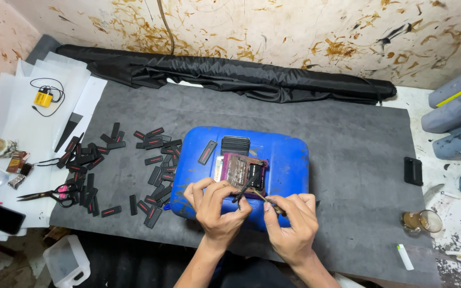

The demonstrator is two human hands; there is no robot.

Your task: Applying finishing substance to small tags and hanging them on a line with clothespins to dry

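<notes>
Ink cartridge | on blue canister | left hand steadies | right hand grips tool

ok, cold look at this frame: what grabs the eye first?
The bright blue canister lying flat mid-mat, with a grimy purple-and-black cartridge on top. Both hands meet at it: left hand steadies it while right hand pokes a thin tool into its near edge. Left of that, a scatter of small black strips covers the grey mat, with scissors at its left edge.
</notes>
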